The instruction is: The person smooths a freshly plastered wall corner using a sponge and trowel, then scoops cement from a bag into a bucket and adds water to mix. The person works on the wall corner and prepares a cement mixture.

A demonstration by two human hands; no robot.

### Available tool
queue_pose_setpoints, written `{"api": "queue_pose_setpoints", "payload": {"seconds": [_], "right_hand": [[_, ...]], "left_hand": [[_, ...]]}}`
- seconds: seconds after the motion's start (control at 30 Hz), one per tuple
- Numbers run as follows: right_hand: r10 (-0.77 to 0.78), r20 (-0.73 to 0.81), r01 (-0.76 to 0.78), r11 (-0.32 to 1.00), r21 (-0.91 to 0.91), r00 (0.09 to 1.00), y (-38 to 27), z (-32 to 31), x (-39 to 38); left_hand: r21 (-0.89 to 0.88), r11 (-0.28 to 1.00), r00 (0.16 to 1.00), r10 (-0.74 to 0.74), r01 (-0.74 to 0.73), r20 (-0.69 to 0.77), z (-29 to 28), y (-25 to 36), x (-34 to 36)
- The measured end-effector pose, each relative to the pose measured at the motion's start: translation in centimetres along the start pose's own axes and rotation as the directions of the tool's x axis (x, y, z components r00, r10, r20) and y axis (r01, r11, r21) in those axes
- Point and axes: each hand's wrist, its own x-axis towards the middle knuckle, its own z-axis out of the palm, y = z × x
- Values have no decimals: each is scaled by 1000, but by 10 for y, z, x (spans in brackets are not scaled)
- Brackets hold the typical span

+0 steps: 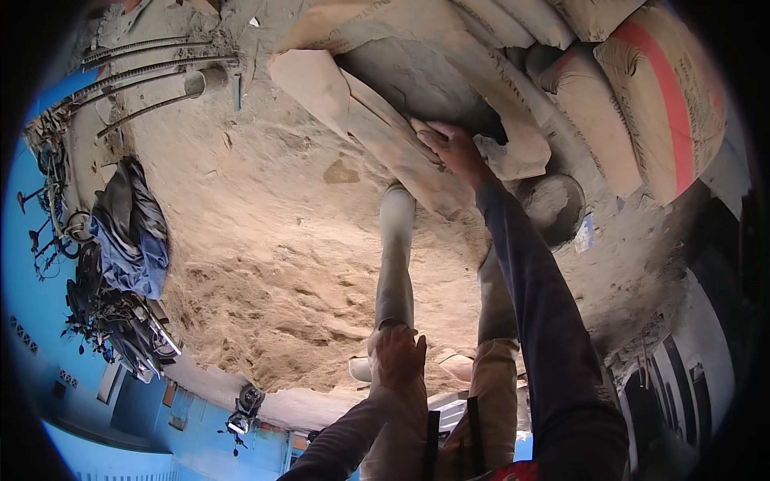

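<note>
Right hand [454, 150] grips torn sack [417, 88] edge; left hand [398, 357] on knee

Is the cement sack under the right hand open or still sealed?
Open. The cement sack has its paper torn back, with grey powder exposed inside; the right hand grips its torn lower edge.

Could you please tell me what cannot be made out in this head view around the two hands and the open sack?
- Right hand: its fingertips are hidden by the torn edge of the open sack.
- Left hand: its palm is hidden; only its back shows, resting on the knee.
- Bowl: partly covered by the right sleeve.
</note>
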Motion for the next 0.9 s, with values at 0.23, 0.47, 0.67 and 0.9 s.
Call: {"api": "queue_pose_setpoints", "payload": {"seconds": [0.23, 0.47, 0.67, 0.9], "right_hand": [[-66, -205, 68, 998, 2, 976, 4, -33, -28], [218, -235, -147, 947, 287, 947, 19, -83, -208], [603, -268, -395, 736, 550, 751, 92, -101, -360], [240, -538, -474, 808, -350, 808, 262, -145, -383]], "left_hand": [[66, 998, 999, -16, 13, 39, 4, 10, -1], [164, 986, 996, -27, 13, 84, 16, 12, -6], [238, 971, 997, -29, 10, 77, 18, 21, -8], [236, 968, 992, 58, -85, 116, 40, 41, -1]]}}
